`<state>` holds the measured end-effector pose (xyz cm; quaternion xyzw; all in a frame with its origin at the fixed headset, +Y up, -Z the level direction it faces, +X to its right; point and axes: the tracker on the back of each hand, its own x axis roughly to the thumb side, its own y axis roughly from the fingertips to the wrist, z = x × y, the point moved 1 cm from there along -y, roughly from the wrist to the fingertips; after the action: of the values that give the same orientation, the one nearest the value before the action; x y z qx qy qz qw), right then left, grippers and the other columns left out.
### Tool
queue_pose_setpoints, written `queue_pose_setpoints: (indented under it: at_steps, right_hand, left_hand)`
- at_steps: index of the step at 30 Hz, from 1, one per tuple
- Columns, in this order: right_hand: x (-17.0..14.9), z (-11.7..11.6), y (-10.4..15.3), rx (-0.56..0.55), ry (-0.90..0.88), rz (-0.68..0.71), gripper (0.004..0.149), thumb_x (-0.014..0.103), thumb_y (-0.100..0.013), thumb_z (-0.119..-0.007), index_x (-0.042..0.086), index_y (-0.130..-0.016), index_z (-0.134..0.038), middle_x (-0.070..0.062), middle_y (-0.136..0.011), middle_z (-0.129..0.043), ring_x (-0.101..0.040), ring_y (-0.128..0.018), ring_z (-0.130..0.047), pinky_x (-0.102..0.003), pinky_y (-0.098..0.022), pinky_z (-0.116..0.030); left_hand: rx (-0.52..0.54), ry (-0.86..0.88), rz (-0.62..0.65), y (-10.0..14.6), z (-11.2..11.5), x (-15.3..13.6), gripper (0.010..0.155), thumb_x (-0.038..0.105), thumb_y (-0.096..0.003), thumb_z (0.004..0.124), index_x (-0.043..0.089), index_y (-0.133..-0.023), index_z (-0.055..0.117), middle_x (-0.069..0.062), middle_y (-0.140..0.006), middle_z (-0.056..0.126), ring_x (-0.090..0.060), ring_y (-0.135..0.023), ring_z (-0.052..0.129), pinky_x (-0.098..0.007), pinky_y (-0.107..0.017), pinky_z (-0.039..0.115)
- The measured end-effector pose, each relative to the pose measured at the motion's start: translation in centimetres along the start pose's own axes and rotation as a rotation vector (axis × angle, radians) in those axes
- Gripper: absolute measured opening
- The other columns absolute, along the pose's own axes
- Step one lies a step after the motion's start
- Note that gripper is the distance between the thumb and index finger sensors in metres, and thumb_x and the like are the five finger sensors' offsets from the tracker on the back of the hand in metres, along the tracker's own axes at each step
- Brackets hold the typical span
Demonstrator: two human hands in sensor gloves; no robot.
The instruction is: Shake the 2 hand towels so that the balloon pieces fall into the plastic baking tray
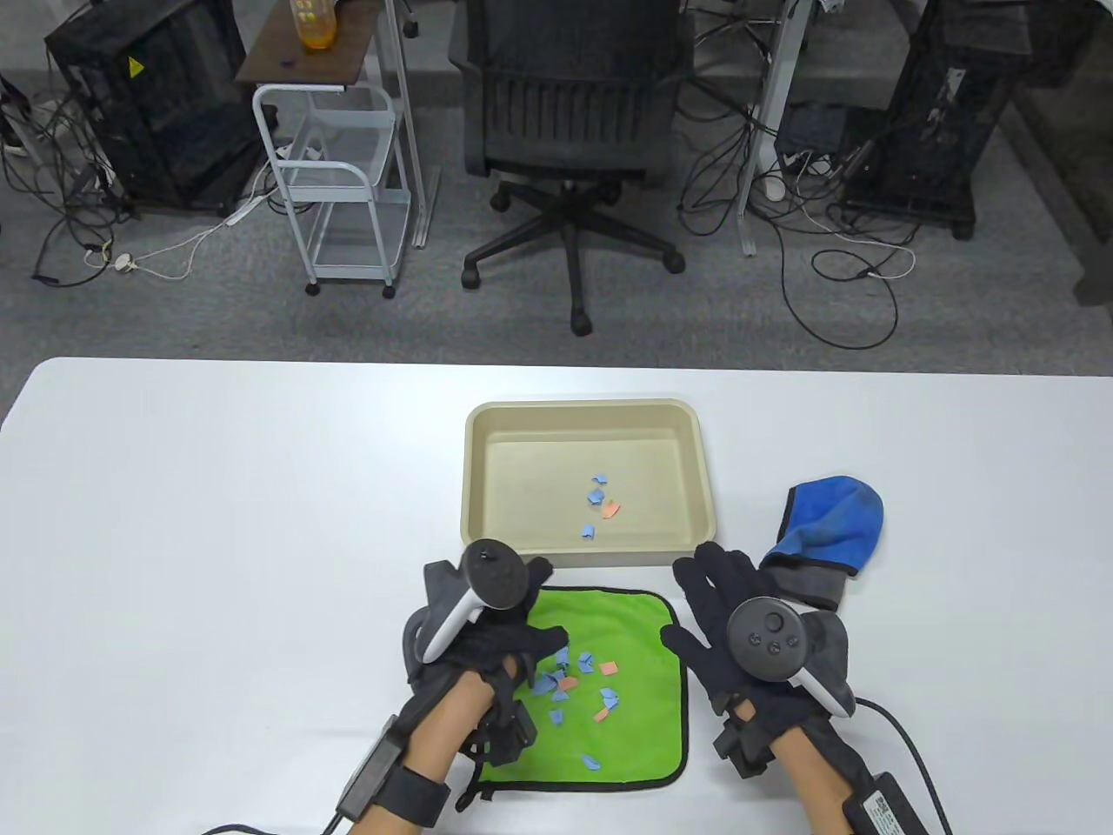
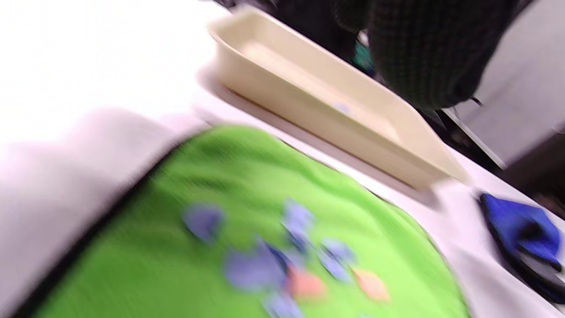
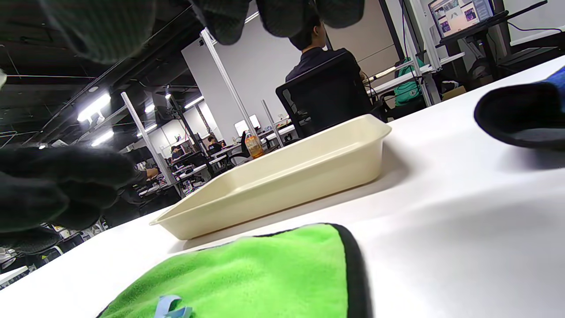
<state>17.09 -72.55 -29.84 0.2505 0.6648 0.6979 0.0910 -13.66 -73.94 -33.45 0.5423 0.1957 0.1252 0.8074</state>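
A green hand towel (image 1: 626,696) lies flat at the table's near edge, with several blue and orange balloon pieces (image 1: 574,687) scattered on it. My left hand (image 1: 532,609) hovers over its far left corner, fingers loose, gripping nothing. My right hand (image 1: 696,604) is spread just off the towel's right edge, also holding nothing. Just beyond the towel sits the cream plastic tray (image 1: 487,487), with a few pieces (image 1: 600,504) inside. A crumpled blue and grey towel (image 1: 830,526) lies to the tray's right. The blurred left wrist view shows the green towel (image 2: 212,185) and pieces (image 2: 282,260).
White table (image 1: 217,522) spreads wide on both sides. Past its far edge stand an office chair (image 1: 574,113), a white wire cart (image 1: 339,174) and floor cables. In the right wrist view, the tray (image 3: 282,185) and a seated person (image 3: 313,48) far behind.
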Motion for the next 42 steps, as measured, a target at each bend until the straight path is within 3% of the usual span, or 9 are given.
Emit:
queue_pose_setpoints:
  at_steps: [3, 7, 13, 19, 25, 31, 36, 42]
  right_hand:
    - [0.0, -0.1, 0.0, 0.006, 0.003, -0.004, 0.073, 0.059, -0.040, -0.069, 0.032, -0.103, -0.043, -0.004, -0.120, -0.035, -0.038, -0.107, -0.033, -0.060, -0.074, -0.031]
    - [-0.2, -0.5, -0.1, 0.024, 0.000, -0.015, 0.073, 0.059, -0.040, -0.069, 0.032, -0.103, -0.044, -0.005, -0.120, -0.035, -0.038, -0.107, -0.033, -0.060, -0.074, -0.031]
    - [-0.2, -0.6, -0.1, 0.036, 0.000, -0.025, 0.073, 0.059, -0.040, -0.069, 0.031, -0.103, -0.044, -0.005, -0.120, -0.035, -0.038, -0.107, -0.033, -0.060, -0.074, -0.031]
    - [-0.2, -0.7, -0.2, 0.047, 0.005, -0.034, 0.073, 0.059, -0.040, -0.069, 0.032, -0.103, -0.044, -0.005, -0.120, -0.036, -0.038, -0.107, -0.033, -0.060, -0.074, -0.031]
    - [-0.1, -0.8, -0.2, 0.060, 0.007, -0.042, 0.073, 0.060, -0.040, -0.069, 0.032, -0.103, -0.044, -0.005, -0.120, -0.035, -0.038, -0.107, -0.033, -0.060, -0.074, -0.031]
    - [-0.1, -0.9, -0.3, 0.070, 0.012, -0.048, 0.073, 0.060, -0.040, -0.069, 0.032, -0.103, -0.045, -0.005, -0.120, -0.036, -0.038, -0.107, -0.033, -0.060, -0.074, -0.031]
    - [-0.1, -0.9, -0.4, 0.076, 0.016, -0.051, 0.073, 0.060, -0.040, -0.069, 0.032, -0.103, -0.045, -0.005, -0.120, -0.036, -0.038, -0.107, -0.033, -0.060, -0.074, -0.031]
    - [-0.2, -1.0, -0.4, 0.081, 0.026, -0.061, 0.072, 0.060, -0.040, -0.069, 0.032, -0.103, -0.046, -0.005, -0.120, -0.036, -0.038, -0.107, -0.033, -0.060, -0.074, -0.031]
  left_hand:
    - [0.043, -0.004, -0.074, -1.4, 0.4, -3.0, 0.081, 0.052, -0.0342, 0.080, 0.044, -0.102, 0.037, -0.006, -0.107, 0.023, -0.038, -0.095, 0.042, -0.064, -0.072, 0.035]
    - [-0.014, -0.004, -0.140, -3.1, 1.9, -5.1, 0.081, 0.054, -0.0331, 0.081, 0.044, -0.102, 0.039, -0.005, -0.105, 0.029, -0.036, -0.088, 0.048, -0.062, -0.069, 0.040]
    - [-0.062, -0.091, -0.136, -4.1, 3.9, -4.2, 0.081, 0.056, -0.0316, 0.081, 0.047, -0.101, 0.040, -0.005, -0.104, 0.029, -0.036, -0.085, 0.049, -0.059, -0.068, 0.041]
    - [-0.047, -0.186, -0.160, -4.3, 4.4, -3.6, 0.081, 0.052, -0.0330, 0.082, 0.047, -0.101, 0.040, -0.005, -0.105, 0.026, -0.034, -0.084, 0.049, -0.058, -0.068, 0.042]
    - [-0.020, -0.170, -0.173, -4.3, 4.5, -3.6, 0.079, 0.050, -0.0316, 0.084, 0.046, -0.099, 0.043, -0.004, -0.105, 0.028, -0.034, -0.084, 0.050, -0.057, -0.068, 0.044]
    - [0.009, -0.166, -0.196, -4.3, 4.4, -3.5, 0.066, 0.048, -0.0301, 0.087, 0.042, -0.090, 0.059, -0.004, -0.104, 0.036, -0.035, -0.083, 0.055, -0.058, -0.067, 0.047]
    - [0.017, -0.145, -0.180, -4.4, 4.5, -3.2, 0.046, 0.043, -0.0310, 0.088, 0.031, -0.074, 0.077, -0.005, -0.104, 0.042, -0.036, -0.082, 0.057, -0.059, -0.066, 0.049]
    - [-0.009, -0.094, -0.153, -4.4, 4.7, -3.2, 0.042, 0.040, -0.0335, 0.087, 0.029, -0.073, 0.077, -0.005, -0.104, 0.041, -0.037, -0.082, 0.056, -0.059, -0.067, 0.047]
